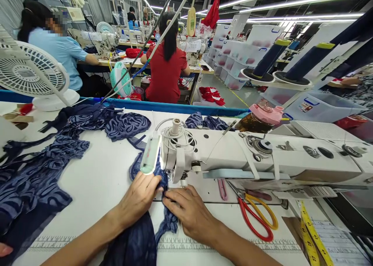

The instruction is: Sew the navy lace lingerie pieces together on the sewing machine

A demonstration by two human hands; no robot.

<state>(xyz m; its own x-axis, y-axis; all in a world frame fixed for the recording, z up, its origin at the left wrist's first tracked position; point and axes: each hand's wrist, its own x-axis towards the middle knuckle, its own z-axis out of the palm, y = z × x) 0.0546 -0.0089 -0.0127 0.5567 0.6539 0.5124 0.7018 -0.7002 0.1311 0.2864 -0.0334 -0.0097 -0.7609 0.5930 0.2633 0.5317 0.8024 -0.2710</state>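
White worktop [96, 172] carries navy fabric [132, 238] that spreads below the wrists and runs up between the two hands, the left hand [142, 192] pinching it, the right hand [186, 211] laid along its narrow strip, its grip unclear. Just beyond, the fabric meets the sewing machine [221, 145]; farther off sits a person in red [166, 67].

A white table [93, 188] (with ruler markings [221, 245]) bears navy patterned fabric [52, 168], scissors [241, 204] and a sewing machine [279, 156].
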